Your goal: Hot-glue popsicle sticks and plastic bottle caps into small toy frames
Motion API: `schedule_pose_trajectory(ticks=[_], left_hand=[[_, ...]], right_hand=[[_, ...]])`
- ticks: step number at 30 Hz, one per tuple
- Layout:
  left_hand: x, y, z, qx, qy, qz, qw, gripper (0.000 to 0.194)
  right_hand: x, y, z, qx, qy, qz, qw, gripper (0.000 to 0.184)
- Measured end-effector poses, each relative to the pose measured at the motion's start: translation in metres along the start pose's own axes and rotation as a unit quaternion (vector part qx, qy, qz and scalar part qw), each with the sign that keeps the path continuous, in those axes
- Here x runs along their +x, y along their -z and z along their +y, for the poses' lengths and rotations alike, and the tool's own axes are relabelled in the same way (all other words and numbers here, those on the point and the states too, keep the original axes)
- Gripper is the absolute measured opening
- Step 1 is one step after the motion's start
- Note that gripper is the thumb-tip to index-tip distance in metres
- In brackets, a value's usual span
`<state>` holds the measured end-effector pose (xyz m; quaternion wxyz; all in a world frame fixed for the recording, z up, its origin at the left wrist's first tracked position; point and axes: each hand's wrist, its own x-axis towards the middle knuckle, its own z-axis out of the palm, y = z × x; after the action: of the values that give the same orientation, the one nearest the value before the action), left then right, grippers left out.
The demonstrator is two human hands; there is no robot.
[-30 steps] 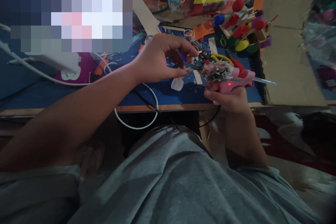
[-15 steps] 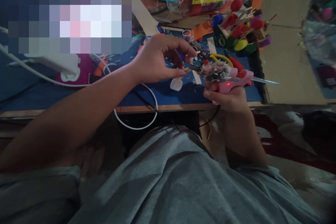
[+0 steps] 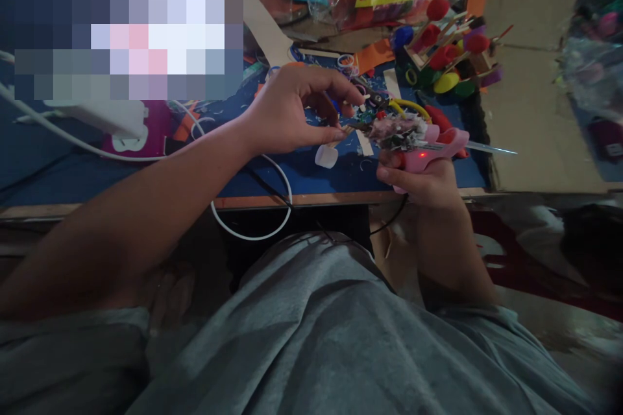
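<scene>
My right hand (image 3: 418, 175) is wrapped around a pink hot glue gun (image 3: 440, 142), whose red light is on. A clear glue stick (image 3: 494, 150) juts from the gun's back end, and grey, fluffy residue covers its front. At the nozzle, my left hand (image 3: 296, 110) pinches a thin wooden stick (image 3: 347, 130) between thumb and fingers, mostly hidden by them. Just below the thumb is a white rounded piece (image 3: 326, 156); it seems joined to the stick. Behind the gun lie pliers (image 3: 396, 106) with red and yellow handles.
A cluster of wooden sticks with coloured round ends (image 3: 448, 55) stands at the back right, beside a cardboard sheet (image 3: 535, 91). Scraps litter the blue tabletop (image 3: 311, 181). A white cable (image 3: 291, 198) loops over the front edge. A purple power strip (image 3: 158, 126) with a white plug sits left.
</scene>
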<state>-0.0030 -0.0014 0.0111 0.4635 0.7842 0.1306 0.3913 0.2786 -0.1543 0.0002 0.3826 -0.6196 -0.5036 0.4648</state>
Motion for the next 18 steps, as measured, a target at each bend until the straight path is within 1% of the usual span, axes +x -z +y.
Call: schedule_pose_trajectory(ticks=[3,9,12,16,18], left_hand=[[-0.0001,0.0007,0.0002,0.005,0.01,-0.005,1.0,0.045],[-0.0019,-0.0002,0.0027,0.008,0.018,0.002,1.0,0.047],[-0.0024,0.0001,0.0028,0.001,0.01,0.0,1.0,0.046],[-0.0001,0.0013,-0.0015,0.01,0.011,-0.001,1.0,0.046],[0.0015,0.0018,-0.005,0.008,0.001,-0.005,1.0,0.048]], right_hand=[[-0.001,-0.0022,-0.002,0.017,-0.011,0.038,0.999,0.067],[-0.0005,-0.0029,-0.0011,0.019,-0.007,0.03,0.999,0.062],[-0.0003,-0.0028,-0.0018,0.017,0.003,0.028,0.999,0.062],[0.0,-0.0037,-0.0033,0.025,-0.006,0.017,1.0,0.062],[0.0008,-0.0034,-0.0011,0.026,0.005,0.011,1.0,0.06]])
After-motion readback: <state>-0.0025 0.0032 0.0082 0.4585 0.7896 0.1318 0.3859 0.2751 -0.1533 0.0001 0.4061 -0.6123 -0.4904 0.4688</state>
